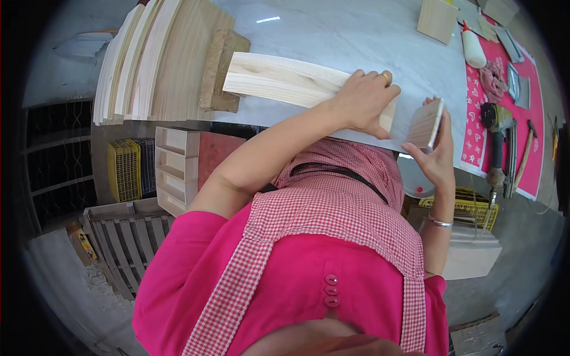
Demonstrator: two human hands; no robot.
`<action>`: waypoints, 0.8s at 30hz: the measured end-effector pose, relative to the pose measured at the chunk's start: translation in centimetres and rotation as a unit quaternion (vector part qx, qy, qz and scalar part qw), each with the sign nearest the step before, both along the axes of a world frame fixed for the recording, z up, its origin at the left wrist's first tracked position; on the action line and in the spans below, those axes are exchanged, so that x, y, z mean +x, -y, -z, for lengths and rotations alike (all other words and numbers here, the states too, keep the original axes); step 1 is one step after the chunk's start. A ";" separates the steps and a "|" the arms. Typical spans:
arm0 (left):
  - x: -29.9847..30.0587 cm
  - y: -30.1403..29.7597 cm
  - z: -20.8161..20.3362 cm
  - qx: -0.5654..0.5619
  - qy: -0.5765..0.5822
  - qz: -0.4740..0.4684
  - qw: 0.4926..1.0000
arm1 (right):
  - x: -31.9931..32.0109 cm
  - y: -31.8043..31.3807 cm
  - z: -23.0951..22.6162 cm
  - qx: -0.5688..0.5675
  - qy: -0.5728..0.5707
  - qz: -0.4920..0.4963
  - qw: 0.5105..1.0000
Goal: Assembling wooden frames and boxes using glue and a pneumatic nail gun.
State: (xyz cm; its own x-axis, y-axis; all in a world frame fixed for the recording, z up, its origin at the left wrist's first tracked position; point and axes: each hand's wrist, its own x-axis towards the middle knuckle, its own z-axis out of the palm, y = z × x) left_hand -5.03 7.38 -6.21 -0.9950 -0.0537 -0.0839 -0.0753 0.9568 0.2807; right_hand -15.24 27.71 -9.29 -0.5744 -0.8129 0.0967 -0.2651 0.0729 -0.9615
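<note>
A long pale wooden board [285,79] lies along the near side of the table. My left hand [369,102] grips it near its right end, fingers over the far edge and thumb at the near edge. In my right hand [438,157] is a short wooden panel [423,126], held upright between thumb and fingers. A small gap separates the panel from the board's right end. The right hand's fingers are partly hidden behind the panel.
A stack of long boards [178,65] and a rough wood block [221,68] stand at left. On the pink sheet [528,178] at right are a nail gun [497,127], a hammer [525,151], a white glue bottle [473,48] and a crumpled cloth [494,82]. A wooden panel [437,21] lies farther back.
</note>
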 end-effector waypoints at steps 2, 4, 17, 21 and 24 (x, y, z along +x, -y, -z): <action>0.4 0.5 -1.6 0.015 -0.068 0.011 0.998 | 0.1 0.4 0.1 0.002 -0.004 -0.006 1.000; 0.7 0.2 -2.0 0.019 -0.101 0.014 0.995 | 0.3 0.4 0.6 0.000 0.005 -0.004 1.000; 3.8 -3.1 4.0 -0.120 -0.182 -0.058 0.974 | 0.3 -0.3 0.0 0.026 -0.014 -0.011 1.000; 6.7 -1.4 2.7 -0.124 -0.194 -0.074 0.970 | 0.2 -0.3 0.2 0.026 -0.021 -0.014 0.999; 7.5 1.0 1.9 -0.141 -0.213 -0.120 0.959 | 0.1 -0.2 -0.4 0.041 -0.019 -0.011 0.999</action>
State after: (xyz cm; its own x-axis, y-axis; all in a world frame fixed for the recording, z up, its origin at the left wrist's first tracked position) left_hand 2.47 6.41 -8.06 -0.8918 -0.2462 0.3795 -0.2386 0.9687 0.0677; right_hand -15.11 27.88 -8.90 -0.5533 -0.8314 0.0512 -0.3037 0.1441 -0.9418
